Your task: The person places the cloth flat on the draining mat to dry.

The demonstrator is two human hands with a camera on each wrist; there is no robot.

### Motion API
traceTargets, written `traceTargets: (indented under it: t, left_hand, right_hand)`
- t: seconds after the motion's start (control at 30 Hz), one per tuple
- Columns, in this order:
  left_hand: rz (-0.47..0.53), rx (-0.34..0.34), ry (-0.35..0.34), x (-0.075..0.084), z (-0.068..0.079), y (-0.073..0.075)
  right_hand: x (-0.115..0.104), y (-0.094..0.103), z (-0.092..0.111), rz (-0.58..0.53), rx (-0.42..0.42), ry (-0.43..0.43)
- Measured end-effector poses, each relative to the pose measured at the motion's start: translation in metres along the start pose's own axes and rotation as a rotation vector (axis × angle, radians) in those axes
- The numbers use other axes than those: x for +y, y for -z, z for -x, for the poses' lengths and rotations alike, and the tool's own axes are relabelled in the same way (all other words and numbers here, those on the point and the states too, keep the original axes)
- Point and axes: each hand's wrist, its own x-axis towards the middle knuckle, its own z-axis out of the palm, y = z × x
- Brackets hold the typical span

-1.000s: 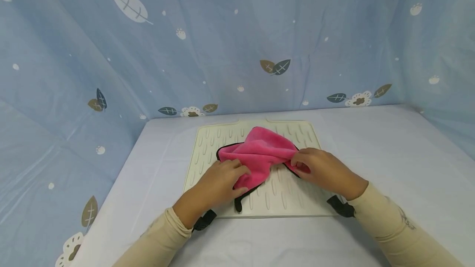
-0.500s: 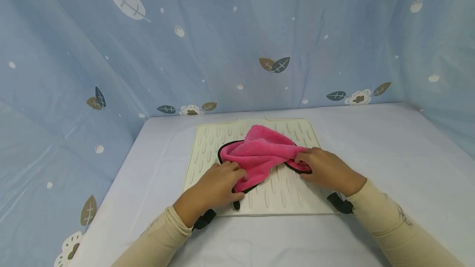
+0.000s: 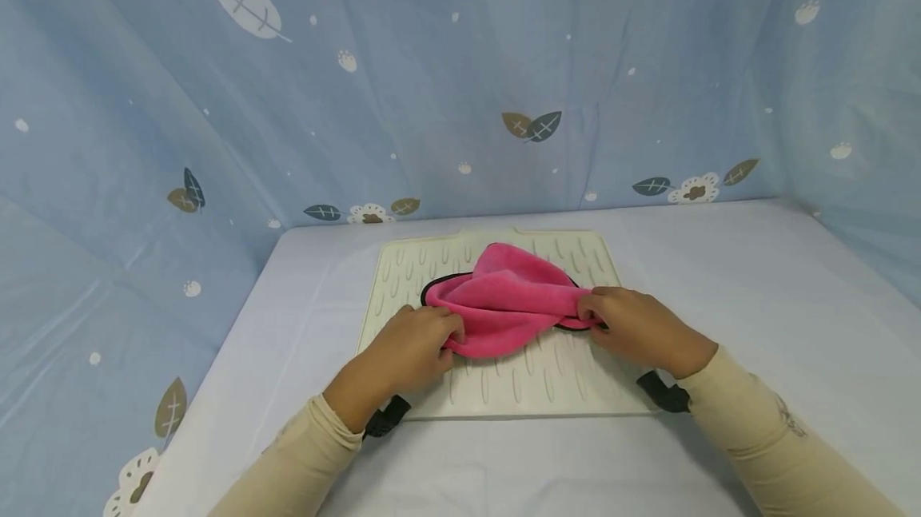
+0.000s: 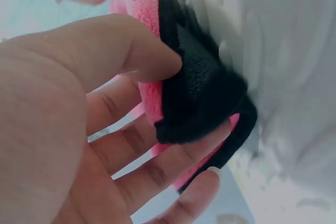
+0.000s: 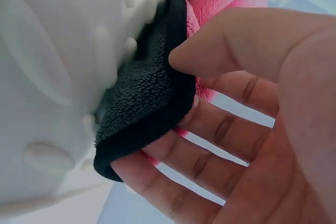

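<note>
A pink cloth (image 3: pixel 504 301) with a dark grey underside and black edging lies bunched over a cream ridged mat (image 3: pixel 547 389). My left hand (image 3: pixel 413 345) pinches its near left edge; in the left wrist view the thumb presses on the dark side (image 4: pixel 191 77) while fingers lie behind on the pink side. At the opposite end, my right hand (image 3: pixel 640 325) pinches the cloth's right part. The right wrist view shows that thumb on the black edging (image 5: pixel 181 77), with the fingers behind the dark corner. The cloth's middle and far corner rest in folds on the mat.
The mat lies on a table covered with a white sheet (image 3: pixel 504 469). A blue curtain (image 3: pixel 432 61) printed with leaves and flowers hangs behind and along the sides. Black straps (image 3: pixel 662 391) show below both wrists.
The left hand has taken hold of the cloth's near left edge and gathered it up; the loose black-edged corner there no longer hangs in sight. The right hand has shifted slightly right, drawing its part along.
</note>
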Motion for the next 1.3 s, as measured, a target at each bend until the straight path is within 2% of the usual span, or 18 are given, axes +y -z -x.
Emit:
traceTargets:
  t: [0.17, 0.4, 0.57, 0.83, 0.93, 1.13, 1.3]
  left_hand:
    - [0.002, 0.001, 0.068, -0.007, 0.001, 0.007]
    - [-0.013, 0.007, 0.121, -0.014, 0.001, 0.015]
    - [0.002, -0.037, 0.144, -0.016, 0.001, 0.017]
    - [0.068, -0.158, 0.161, -0.014, 0.003, 0.014]
    - [0.071, -0.183, 0.153, -0.015, 0.004, 0.014]
    - [0.08, -0.17, 0.128, -0.018, 0.003, 0.015]
    - [0.078, -0.128, 0.148, -0.021, 0.001, 0.013]
  right_hand:
    - [-0.001, 0.004, 0.001, -0.012, -0.019, -0.009]
    - [-0.006, 0.011, 0.003, -0.075, -0.04, -0.012]
    - [-0.009, 0.013, 0.005, -0.109, -0.069, -0.008]
    - [-0.008, 0.008, 0.005, -0.175, -0.175, 0.047]
    - [-0.007, 0.008, 0.004, -0.202, -0.189, 0.055]
    - [-0.009, 0.008, 0.002, -0.22, -0.158, 0.093]
    - [-0.018, 0.004, 0.001, -0.243, -0.152, 0.146]
